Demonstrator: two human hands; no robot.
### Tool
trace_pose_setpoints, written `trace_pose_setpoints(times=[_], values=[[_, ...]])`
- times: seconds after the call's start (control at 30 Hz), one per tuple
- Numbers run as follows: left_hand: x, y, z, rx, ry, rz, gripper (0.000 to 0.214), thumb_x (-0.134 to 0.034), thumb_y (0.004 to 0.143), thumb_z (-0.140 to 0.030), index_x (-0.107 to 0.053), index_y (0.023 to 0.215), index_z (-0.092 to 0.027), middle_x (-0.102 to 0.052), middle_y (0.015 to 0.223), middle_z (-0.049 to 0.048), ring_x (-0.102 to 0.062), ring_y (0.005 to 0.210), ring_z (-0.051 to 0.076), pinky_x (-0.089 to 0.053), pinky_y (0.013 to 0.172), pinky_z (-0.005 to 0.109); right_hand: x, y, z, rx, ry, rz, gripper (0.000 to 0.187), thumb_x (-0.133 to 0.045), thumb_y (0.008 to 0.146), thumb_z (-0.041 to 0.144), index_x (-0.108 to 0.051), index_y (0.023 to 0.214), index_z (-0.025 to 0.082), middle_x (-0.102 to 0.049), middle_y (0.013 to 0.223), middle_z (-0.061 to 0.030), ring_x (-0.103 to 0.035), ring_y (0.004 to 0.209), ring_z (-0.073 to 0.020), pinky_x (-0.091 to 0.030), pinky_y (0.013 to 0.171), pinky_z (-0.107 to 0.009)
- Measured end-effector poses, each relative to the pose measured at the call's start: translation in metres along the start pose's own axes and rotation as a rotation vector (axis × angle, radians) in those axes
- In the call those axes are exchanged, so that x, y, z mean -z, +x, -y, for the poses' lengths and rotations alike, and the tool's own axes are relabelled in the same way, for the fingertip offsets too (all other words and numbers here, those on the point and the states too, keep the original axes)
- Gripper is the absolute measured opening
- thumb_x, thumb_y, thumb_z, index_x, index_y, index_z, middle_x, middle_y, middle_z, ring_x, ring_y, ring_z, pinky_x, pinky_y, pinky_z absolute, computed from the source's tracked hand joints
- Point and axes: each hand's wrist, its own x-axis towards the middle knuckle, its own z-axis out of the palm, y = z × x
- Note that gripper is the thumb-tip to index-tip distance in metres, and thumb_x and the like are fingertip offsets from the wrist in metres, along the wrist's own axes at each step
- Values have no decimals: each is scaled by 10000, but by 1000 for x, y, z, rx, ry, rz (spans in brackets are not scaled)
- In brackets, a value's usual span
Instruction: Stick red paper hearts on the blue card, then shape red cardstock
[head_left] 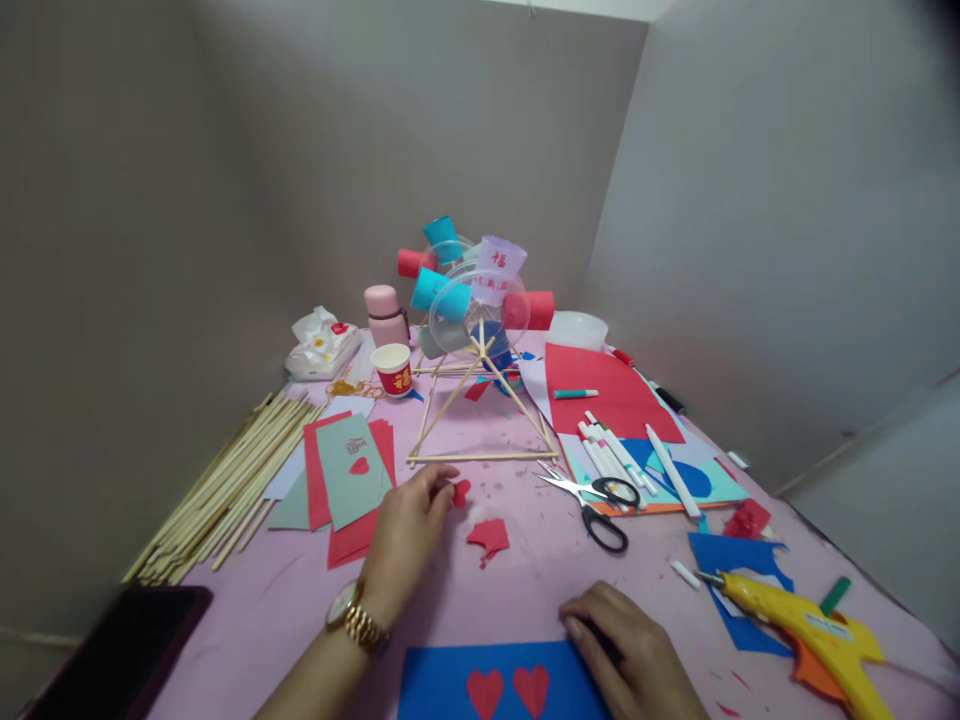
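Observation:
My left hand (411,520), a gold watch on its wrist, reaches over the pink tabletop with thumb and index finger closed at the edge of a small red paper heart (462,492). A torn-looking scrap of red paper (489,540) lies just right of it. At the front, a blue sheet (450,690) bears two red hearts (508,690) side by side. Resting at that sheet's right edge, my right hand (626,645) has loosely bent fingers and no visible object in it. Scissors (589,497) with black handles lie partly spread beyond it.
A stick-framed wheel (480,310) with coloured cups stands at the back. Wooden sticks (225,490) and printed cards (352,470) lie left, near a paper cup (392,370). Markers (611,450), red paper (600,390) and a yellow glue gun (802,620) are right. A dark phone (120,650) lies front left.

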Motion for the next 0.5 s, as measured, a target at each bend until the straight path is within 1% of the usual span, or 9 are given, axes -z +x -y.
trace_pose_setpoints(times=[0.03,0.1,0.2,0.27,0.33,0.37,0.43,0.47,0.5], values=[[-3,8,-2,-10,4,-9,223,-409,859,-245,-596,976,-212,-716,850,18,-664,779,183,-490,688,274,0,1,-1,-7,9,-6,185,-393,922,200,-575,893,211,-620,806,-39,-619,768,-166,-491,681,-253],[-7,19,-4,-32,34,-38,252,-403,851,-212,-603,1004,-193,-695,956,61,-648,863,218,-483,741,317,0,1,-3,-15,22,-26,191,-396,919,202,-582,879,209,-623,789,-37,-620,751,-163,-489,672,-249],[-7,10,-3,-60,79,-68,307,-361,864,-190,-582,1076,-175,-610,1123,114,-604,961,260,-466,793,387,1,-1,-4,3,24,-46,179,-409,912,193,-584,876,206,-629,780,-36,-621,744,-161,-492,665,-242],[-3,-12,3,-85,76,-28,299,-352,891,-225,-580,1082,-194,-624,1085,86,-606,956,234,-474,812,370,2,-3,-3,34,11,-51,177,-409,911,175,-583,894,202,-630,786,-39,-619,750,-161,-494,667,-243],[1,-42,13,-110,66,13,273,-377,902,-267,-597,1053,-210,-647,1077,65,-600,996,210,-463,877,348,3,-5,0,95,-27,-35,189,-404,911,158,-584,952,197,-629,807,-49,-613,764,-167,-496,676,-254],[3,-58,19,-127,68,24,254,-399,901,-282,-610,1031,-227,-665,1060,53,-610,985,202,-469,874,332,3,-6,1,138,-59,-26,200,-404,912,159,-584,990,195,-628,813,-55,-610,762,-172,-497,671,-260],[2,-88,30,-298,113,48,258,-438,893,-278,-588,1103,-280,-682,1083,27,-625,981,184,-492,829,285,0,-8,4,247,-153,-5,218,-413,916,192,-585,1049,192,-625,792,-60,-603,719,-178,-496,627,-263],[0,-101,35,-435,129,52,269,-466,882,-290,-580,1125,-312,-692,1085,11,-630,980,181,-492,829,278,-3,-10,5,304,-212,-4,220,-421,918,223,-593,1051,195,-622,760,-56,-597,672,-178,-491,583,-259],[-3,-112,38,-565,152,5,286,-490,871,-324,-576,1144,-330,-704,1083,5,-644,961,186,-497,816,281,-7,-12,5,348,-277,-11,217,-430,919,254,-607,1036,207,-616,717,-46,-587,618,-175,-479,533,-253]])
